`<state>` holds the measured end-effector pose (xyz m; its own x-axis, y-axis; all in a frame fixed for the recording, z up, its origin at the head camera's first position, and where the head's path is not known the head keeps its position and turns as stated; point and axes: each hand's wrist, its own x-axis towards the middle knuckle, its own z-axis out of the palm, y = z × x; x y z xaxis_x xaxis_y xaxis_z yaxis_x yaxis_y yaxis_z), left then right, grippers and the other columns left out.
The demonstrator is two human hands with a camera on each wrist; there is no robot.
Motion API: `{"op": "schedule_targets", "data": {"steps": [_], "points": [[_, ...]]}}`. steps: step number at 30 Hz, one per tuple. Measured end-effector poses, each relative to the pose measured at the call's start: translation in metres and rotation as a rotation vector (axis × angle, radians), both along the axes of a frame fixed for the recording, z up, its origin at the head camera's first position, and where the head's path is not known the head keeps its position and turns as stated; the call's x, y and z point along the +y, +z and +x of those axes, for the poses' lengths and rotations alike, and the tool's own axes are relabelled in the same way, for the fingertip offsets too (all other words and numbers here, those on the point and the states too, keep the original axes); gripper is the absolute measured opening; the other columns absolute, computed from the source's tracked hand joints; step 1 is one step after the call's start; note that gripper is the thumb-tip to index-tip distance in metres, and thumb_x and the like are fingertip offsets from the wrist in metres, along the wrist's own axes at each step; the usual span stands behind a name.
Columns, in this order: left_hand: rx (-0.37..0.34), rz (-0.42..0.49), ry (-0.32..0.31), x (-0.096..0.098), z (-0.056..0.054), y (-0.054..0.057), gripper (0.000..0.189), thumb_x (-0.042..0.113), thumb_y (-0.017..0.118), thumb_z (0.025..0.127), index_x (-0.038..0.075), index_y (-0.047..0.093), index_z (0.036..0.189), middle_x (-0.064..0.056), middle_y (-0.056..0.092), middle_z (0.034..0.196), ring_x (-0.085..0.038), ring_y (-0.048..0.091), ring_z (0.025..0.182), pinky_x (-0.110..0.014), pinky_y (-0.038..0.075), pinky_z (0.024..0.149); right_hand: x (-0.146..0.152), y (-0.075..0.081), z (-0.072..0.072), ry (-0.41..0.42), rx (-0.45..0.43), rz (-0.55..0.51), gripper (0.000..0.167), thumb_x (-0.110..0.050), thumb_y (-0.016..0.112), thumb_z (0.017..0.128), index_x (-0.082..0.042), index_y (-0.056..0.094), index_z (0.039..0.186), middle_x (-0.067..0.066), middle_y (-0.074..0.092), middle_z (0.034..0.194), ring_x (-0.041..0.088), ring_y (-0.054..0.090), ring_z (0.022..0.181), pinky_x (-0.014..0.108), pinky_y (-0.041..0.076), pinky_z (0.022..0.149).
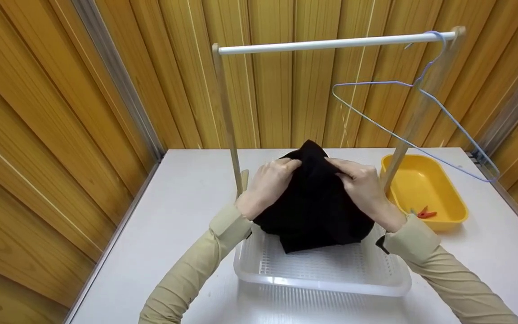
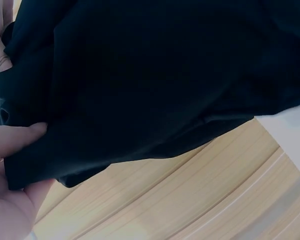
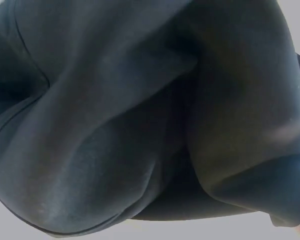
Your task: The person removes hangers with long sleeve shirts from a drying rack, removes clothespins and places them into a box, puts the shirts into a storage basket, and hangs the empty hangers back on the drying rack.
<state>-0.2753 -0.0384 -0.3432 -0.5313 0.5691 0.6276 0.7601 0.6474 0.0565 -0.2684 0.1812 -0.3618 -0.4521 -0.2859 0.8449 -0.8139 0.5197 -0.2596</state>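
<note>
A black cloth garment [image 1: 317, 211] hangs bunched between both hands, over a white plastic basket [image 1: 322, 284]. My left hand [image 1: 271, 182] pinches its upper edge on the left, thumb and fingers on either side of the fabric in the left wrist view. On the other side my right hand [image 1: 361, 184] grips the edge with thumb and fingertips. The fabric peaks between the two hands and its lower part drops into the basket. Folds of the garment [image 3: 115, 125] fill most of the right wrist view, hiding nearly all of that hand.
Behind the basket stands a rack with a white rail [image 1: 331, 44] and wooden posts. A blue-purple wire hanger [image 1: 376, 121] hangs at its right end. To the right, a yellow tub [image 1: 454, 198] holds a red clothespin [image 1: 426, 213]. Wood-patterned panels [image 1: 268, 99] enclose the white table [image 1: 151, 252].
</note>
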Motion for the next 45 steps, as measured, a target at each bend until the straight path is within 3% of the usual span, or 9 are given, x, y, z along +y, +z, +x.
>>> {"op": "schedule_targets", "data": {"steps": [4,8,11,15,21,28,33,37,45], "points": [[-0.088,0.012,-0.088,-0.004,0.004,-0.008,0.014,-0.002,0.058,0.085,0.001,0.064,0.098,-0.006,0.063,0.091,-0.019,0.06,0.086,-0.025,0.047,0.071,0.002,-0.008,0.008,0.01,-0.008,0.041,0.035,0.021,0.064,0.068,0.003,0.068,0.097,0.009,0.066,0.095,0.023,0.062,0.087,0.026,0.046,0.077],[-0.238,0.03,-0.193,-0.007,0.003,-0.016,0.014,-0.005,0.06,0.083,0.0,0.065,0.095,-0.005,0.064,0.092,-0.015,0.058,0.089,-0.02,0.044,0.076,0.002,-0.016,0.015,0.061,-0.062,0.097,0.031,0.022,0.063,0.068,0.007,0.066,0.095,0.012,0.066,0.092,0.025,0.062,0.084,0.028,0.047,0.075],[-0.344,0.02,-0.221,-0.01,0.003,-0.021,0.015,-0.005,0.061,0.082,0.003,0.066,0.093,-0.002,0.064,0.092,-0.009,0.057,0.088,-0.018,0.043,0.074,0.002,-0.021,0.02,0.079,-0.091,0.143,0.032,0.024,0.063,0.067,0.006,0.066,0.094,0.012,0.065,0.091,0.024,0.061,0.083,0.029,0.047,0.073],[-0.423,-0.004,-0.25,-0.01,0.003,-0.029,0.014,-0.002,0.064,0.08,0.003,0.068,0.092,-0.001,0.065,0.091,-0.008,0.057,0.087,-0.017,0.043,0.073,0.003,-0.026,0.023,0.077,-0.121,0.213,0.031,0.022,0.064,0.066,0.004,0.066,0.091,0.012,0.065,0.088,0.024,0.062,0.081,0.034,0.049,0.069],[-0.598,-0.062,-0.315,-0.009,0.003,-0.042,0.013,0.002,0.068,0.078,0.001,0.069,0.092,-0.003,0.066,0.092,-0.005,0.057,0.086,-0.014,0.042,0.072,0.004,-0.035,0.028,0.084,-0.275,0.343,0.029,0.022,0.058,0.069,0.005,0.064,0.092,0.013,0.065,0.087,0.025,0.061,0.081,0.037,0.049,0.068],[-0.708,-0.167,-0.321,-0.007,0.005,-0.053,0.018,0.006,0.071,0.076,0.003,0.069,0.094,-0.001,0.065,0.092,-0.003,0.055,0.085,-0.012,0.041,0.072,0.004,-0.044,0.026,0.114,-0.403,0.451,0.016,0.014,0.06,0.076,-0.001,0.062,0.079,0.006,0.063,0.075,0.016,0.058,0.069,0.031,0.048,0.057],[-0.75,-0.25,-0.31,-0.005,0.006,-0.056,0.022,0.01,0.073,0.075,0.005,0.069,0.097,0.0,0.065,0.093,-0.003,0.055,0.085,-0.012,0.04,0.072,0.004,-0.048,0.025,0.151,-0.482,0.505,0.023,0.015,0.059,0.075,-0.007,0.054,0.067,0.0,0.059,0.067,0.011,0.054,0.065,0.026,0.044,0.051],[-0.776,-0.331,-0.287,-0.002,0.005,-0.058,0.027,0.012,0.073,0.075,0.004,0.068,0.1,-0.002,0.065,0.098,-0.006,0.056,0.089,-0.012,0.039,0.075,0.005,-0.05,0.026,0.14,-0.56,0.553,0.033,0.005,0.061,0.081,-0.011,0.043,0.059,-0.008,0.045,0.056,0.007,0.044,0.056,0.024,0.039,0.047],[-0.85,-0.521,-0.243,0.005,0.006,-0.066,0.033,0.016,0.073,0.076,0.004,0.066,0.107,-0.002,0.064,0.102,-0.007,0.057,0.09,-0.012,0.039,0.075,0.008,-0.058,0.025,0.19,-0.755,0.696,0.032,-0.011,0.061,0.086,-0.011,0.047,0.058,-0.01,0.035,0.051,0.005,0.037,0.049,0.024,0.038,0.047]]}}
